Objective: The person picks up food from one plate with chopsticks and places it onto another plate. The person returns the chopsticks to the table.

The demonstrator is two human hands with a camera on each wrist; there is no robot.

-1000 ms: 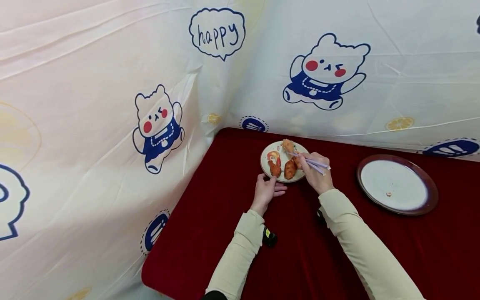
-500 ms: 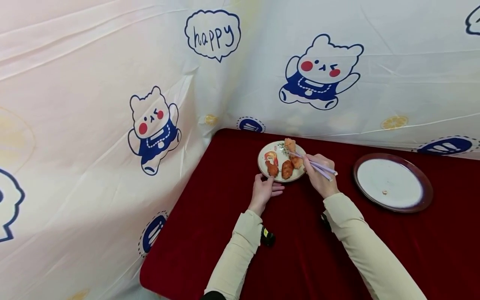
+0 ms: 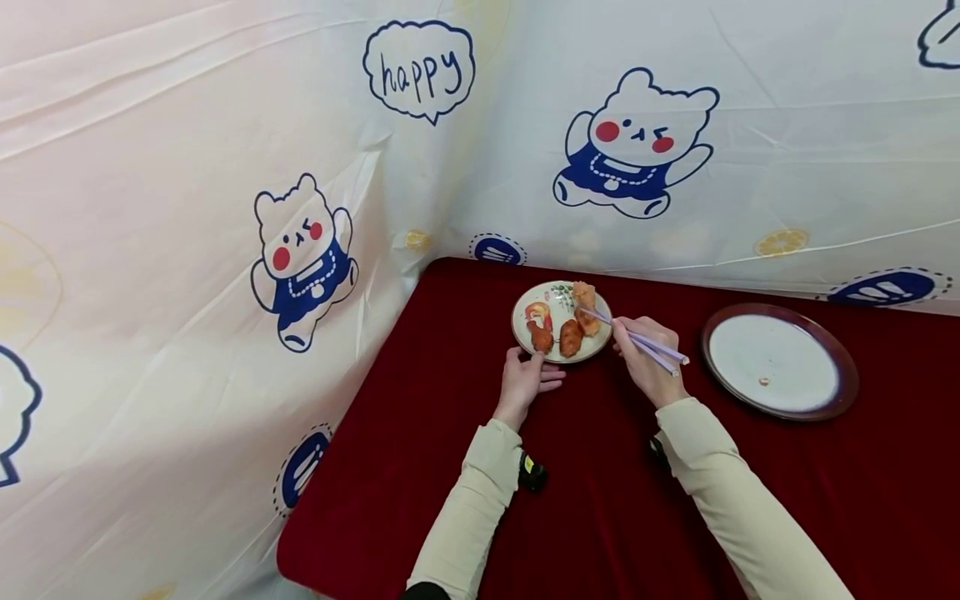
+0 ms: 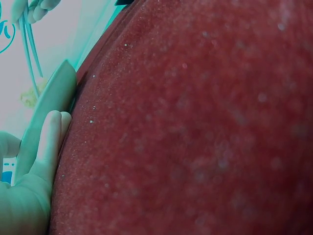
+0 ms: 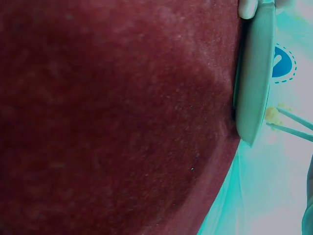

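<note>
My left hand pinches the near rim of a small round plate, thumb over the rim and fingers along the outer wall. My right hand grips a pair of pale purple chopsticks. Their tips reach over the plate's right side, standing apart by a light fried piece; whether they touch it is unclear. A browner fried piece lies at the plate's near middle. Left of it is a small fried drumstick, below a red-and-yellow ring-shaped slice. In the left wrist view the plate wall hides most of the food.
A larger brown-rimmed white plate with one crumb stands to the right. Dark red cloth covers the table. A printed white curtain hangs behind and to the left.
My right hand has drawn back right and nearer to me with the chopsticks. The light fried piece sits slightly farther right on the plate. The left hand stays at the rim.
</note>
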